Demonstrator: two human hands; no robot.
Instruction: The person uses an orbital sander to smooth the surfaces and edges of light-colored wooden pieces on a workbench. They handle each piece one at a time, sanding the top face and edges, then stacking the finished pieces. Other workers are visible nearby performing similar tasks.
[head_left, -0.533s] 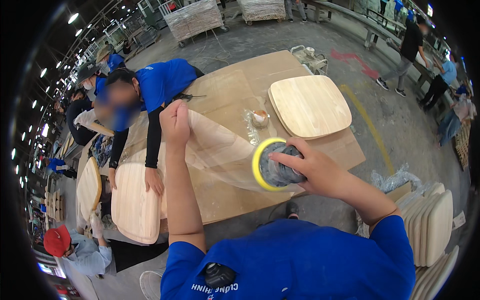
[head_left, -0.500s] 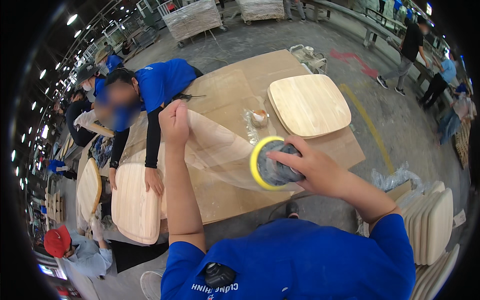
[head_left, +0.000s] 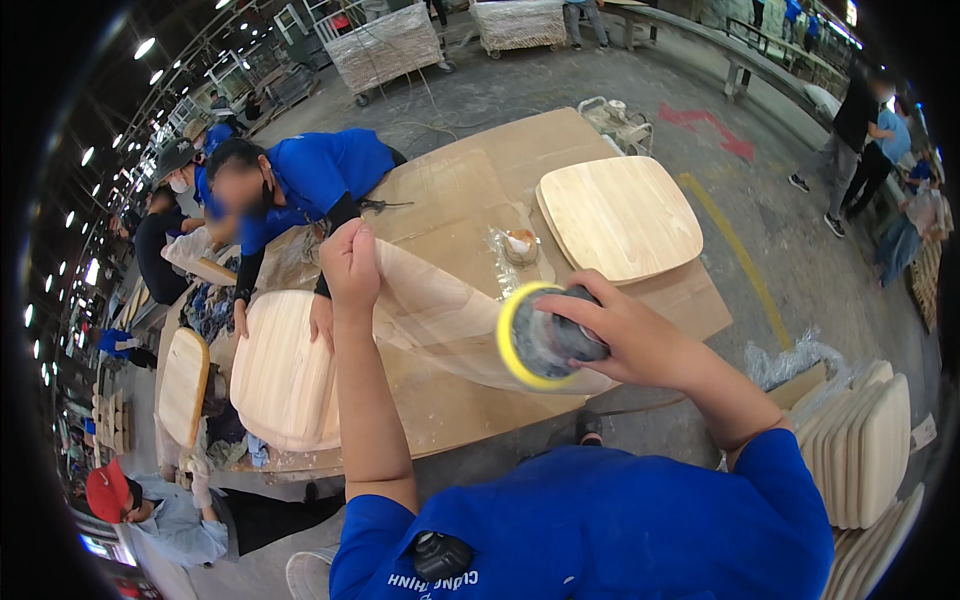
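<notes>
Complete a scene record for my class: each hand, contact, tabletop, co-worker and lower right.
Left hand: closed at the edge of a pale panel, blurred and see-through-looking; material unclear
Right hand: gripping a yellow-rimmed disc sander
Contact: sander against panel, cannot tell
Tabletop: cardboard bearing stacked rounded wooden boards
Co-worker: hands at another rounded wooden board
Lower right: upright stack of boards

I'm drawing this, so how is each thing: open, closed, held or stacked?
Left hand: closed on the blurred pale piece.
Blurred pale piece: held.
Right hand: wrapped around the sander.
Sander: held, yellow pad tilted; can't tell if running.
Boards on the cardboard: stacked flat.
Boards at lower right: stacked.
Board at left: touched by a co-worker.
</notes>
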